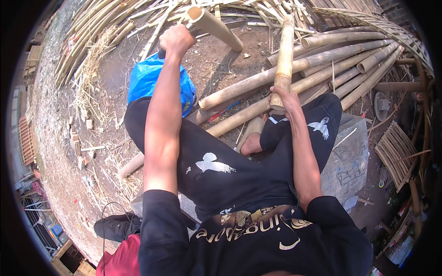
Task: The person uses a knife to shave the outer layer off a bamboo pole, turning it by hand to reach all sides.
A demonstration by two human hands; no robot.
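Observation:
My left hand (177,42) is closed round the dark handle of a machete, at the far left of centre. Its long dark blade (237,25) reaches rightward, partly hidden behind a short upright bamboo tube (216,28) with a cut, hollow top. Whether blade and tube touch, I cannot tell. My right hand (286,100) grips the near end of a bamboo pole (285,53), which points away from me above my right leg. Under my left forearm lies a blue plastic bag (143,78).
A stack of bamboo poles (239,87) fans out at the right. Split strips (92,34) lie piled at the far left, with loose shavings (92,69) nearby. A grey slab (345,161) is beside my right leg, and a slatted bamboo panel (397,154) further right.

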